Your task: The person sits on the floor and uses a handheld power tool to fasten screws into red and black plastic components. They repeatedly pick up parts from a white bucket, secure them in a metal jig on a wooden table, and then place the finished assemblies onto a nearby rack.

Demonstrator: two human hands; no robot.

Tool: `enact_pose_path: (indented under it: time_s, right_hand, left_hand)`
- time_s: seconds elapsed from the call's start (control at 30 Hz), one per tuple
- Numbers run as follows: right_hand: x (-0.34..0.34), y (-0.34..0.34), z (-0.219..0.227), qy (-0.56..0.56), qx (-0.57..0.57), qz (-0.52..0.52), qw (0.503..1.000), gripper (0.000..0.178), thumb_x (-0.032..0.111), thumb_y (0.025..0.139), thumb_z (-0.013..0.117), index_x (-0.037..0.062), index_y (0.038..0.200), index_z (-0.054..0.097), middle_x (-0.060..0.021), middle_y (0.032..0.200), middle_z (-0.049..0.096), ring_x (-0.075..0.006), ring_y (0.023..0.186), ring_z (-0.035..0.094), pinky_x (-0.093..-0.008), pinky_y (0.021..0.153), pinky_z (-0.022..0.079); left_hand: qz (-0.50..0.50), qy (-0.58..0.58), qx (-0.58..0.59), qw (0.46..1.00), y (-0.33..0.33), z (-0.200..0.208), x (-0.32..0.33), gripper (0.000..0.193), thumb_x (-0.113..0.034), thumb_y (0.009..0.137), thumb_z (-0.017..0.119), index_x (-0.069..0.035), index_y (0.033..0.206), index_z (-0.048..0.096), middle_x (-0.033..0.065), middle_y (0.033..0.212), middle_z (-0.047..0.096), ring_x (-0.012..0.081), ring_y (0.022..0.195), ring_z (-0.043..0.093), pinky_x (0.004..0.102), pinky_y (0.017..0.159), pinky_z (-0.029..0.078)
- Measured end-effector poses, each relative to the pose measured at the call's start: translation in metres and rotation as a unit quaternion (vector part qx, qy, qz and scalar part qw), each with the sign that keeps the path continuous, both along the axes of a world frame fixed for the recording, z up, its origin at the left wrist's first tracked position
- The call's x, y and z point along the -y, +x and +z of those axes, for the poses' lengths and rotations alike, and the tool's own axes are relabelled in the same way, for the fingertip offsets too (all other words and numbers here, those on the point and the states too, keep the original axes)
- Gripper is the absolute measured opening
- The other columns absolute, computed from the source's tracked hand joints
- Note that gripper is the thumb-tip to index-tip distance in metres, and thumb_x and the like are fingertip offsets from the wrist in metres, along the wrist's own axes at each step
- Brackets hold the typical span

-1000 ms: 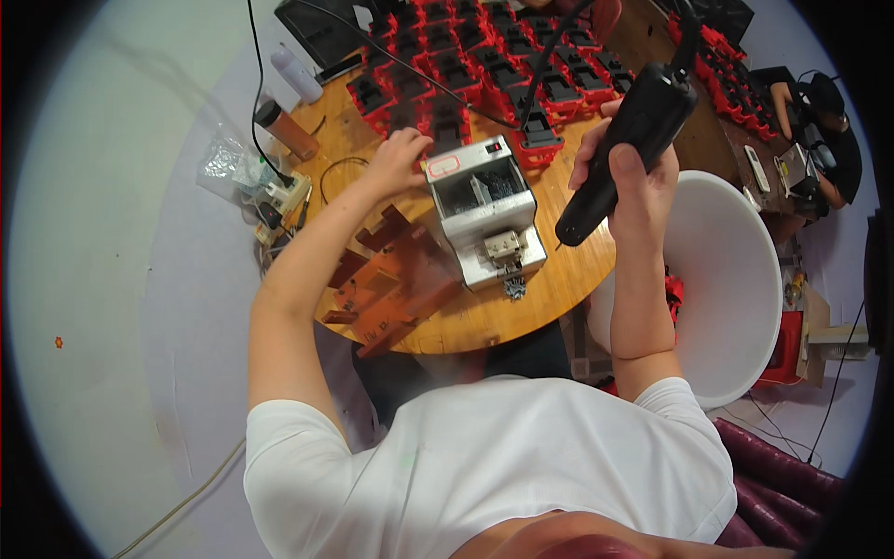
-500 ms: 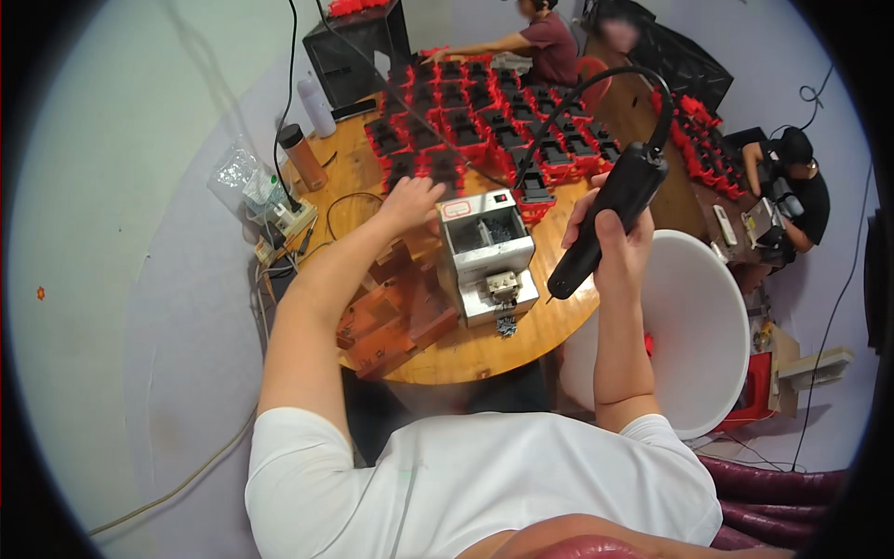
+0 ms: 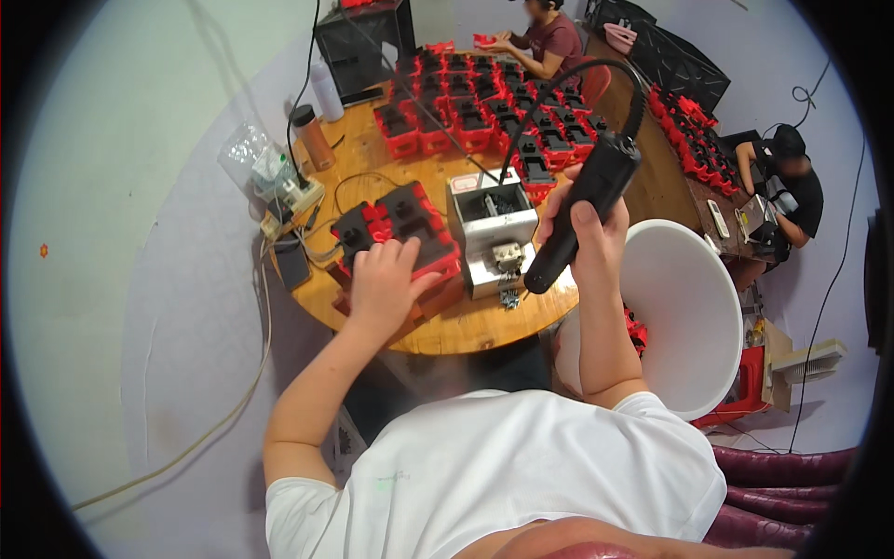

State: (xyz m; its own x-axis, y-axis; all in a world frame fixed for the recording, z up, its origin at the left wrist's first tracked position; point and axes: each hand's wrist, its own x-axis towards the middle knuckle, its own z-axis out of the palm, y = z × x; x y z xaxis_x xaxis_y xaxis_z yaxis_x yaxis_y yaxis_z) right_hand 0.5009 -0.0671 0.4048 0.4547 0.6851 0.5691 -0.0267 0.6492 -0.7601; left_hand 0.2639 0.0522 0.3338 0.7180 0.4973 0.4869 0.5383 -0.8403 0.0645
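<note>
While the R hand (image 3: 601,240) wraps its fingers round a black power screwdriver (image 3: 602,180), tip angled down-left, the L hand (image 3: 380,282) has its fingers spread, thumb out to the side, resting on red-and-black parts (image 3: 410,219)! Those parts sit under & just beyond the L fingers, up on an orange-brown fixture (image 3: 440,302). Btwn both sets of fingers: a metal dispenser box (image 3: 498,230), open-topped w/ dark bits inside, plus a clump of small grey bits (image 3: 509,298) at its near end, close to the driver tip. R of the R fingers, a big white bin (image 3: 694,321) w/ red pieces (image 3: 636,331) in it. Past the L fingers, up-left on the wood counter (image 3: 512,326), a brown bottle (image 3: 315,140). Farther off, beyond both hands' fingers, rows of red-and-black units (image 3: 473,121), & at the far edge a co-worker (image 3: 556,42) holding a red piece (image 3: 484,42)!
</note>
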Motion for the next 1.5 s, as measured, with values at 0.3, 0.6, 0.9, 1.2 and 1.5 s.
enact_pose_path:
  time_s: [0.3, 0.6, 0.9, 1.2, 1.5]
  right_hand:
    - [0.008, -0.018, -0.01, -0.025, -0.003, 0.042, 0.999, 0.026, 0.019, 0.089, 0.068, 0.0004, 0.098, 0.052, -0.0107, 0.074, 0.063, -0.0155, 0.058, 0.06, -0.0291, 0.054, 0.05]
    - [0.027, 0.002, -0.034, -0.077, 0.006, 0.009, 0.997, 0.043, 0.027, 0.091, 0.067, -0.0039, 0.116, 0.051, -0.0143, 0.08, 0.062, -0.0188, 0.061, 0.062, -0.0316, 0.054, 0.053]
    - [0.025, 0.007, -0.031, -0.072, -0.039, -0.013, 0.997, 0.028, 0.016, 0.089, 0.067, -0.0024, 0.106, 0.053, -0.0106, 0.076, 0.063, -0.0153, 0.059, 0.06, -0.0289, 0.054, 0.051]
    - [0.005, -0.007, -0.025, -0.108, -0.039, 0.024, 0.993, 0.03, 0.0, 0.083, 0.064, -0.0007, 0.11, 0.05, -0.006, 0.073, 0.06, -0.0134, 0.057, 0.06, -0.0266, 0.054, 0.047]
    - [0.002, -0.014, -0.027, -0.14, -0.009, 0.011, 0.99, 0.028, 0.003, 0.084, 0.065, 0.0004, 0.107, 0.049, -0.0051, 0.075, 0.059, -0.013, 0.058, 0.059, -0.0269, 0.055, 0.048]
  left_hand:
    - [0.052, 0.055, -0.032, 0.997, 0.009, -0.014, 0.003, 0.043, -0.047, 0.084, 0.066, -0.009, 0.103, 0.057, 0.0083, 0.084, 0.059, 0.0271, 0.082, 0.058, 0.0399, 0.07, 0.041]
    - [0.019, 0.03, -0.161, 0.986, 0.013, -0.008, 0.001, 0.058, -0.049, 0.075, 0.073, -0.009, 0.114, 0.057, 0.0071, 0.09, 0.059, 0.0249, 0.084, 0.06, 0.0381, 0.069, 0.043]
    - [0.06, 0.012, -0.082, 0.995, -0.028, -0.023, 0.01, 0.081, -0.046, 0.066, 0.08, -0.011, 0.133, 0.052, 0.0079, 0.098, 0.055, 0.0256, 0.087, 0.057, 0.0381, 0.074, 0.042]
    - [0.064, 0.017, -0.114, 0.991, -0.019, -0.035, 0.013, 0.083, -0.053, 0.067, 0.076, -0.007, 0.132, 0.052, 0.0112, 0.093, 0.053, 0.0267, 0.082, 0.055, 0.039, 0.074, 0.04]
    - [0.003, -0.146, 0.082, 0.986, -0.03, -0.037, 0.016, 0.072, -0.039, 0.08, 0.074, -0.001, 0.134, 0.048, 0.0174, 0.123, 0.052, 0.0375, 0.111, 0.052, 0.0441, 0.093, 0.043]
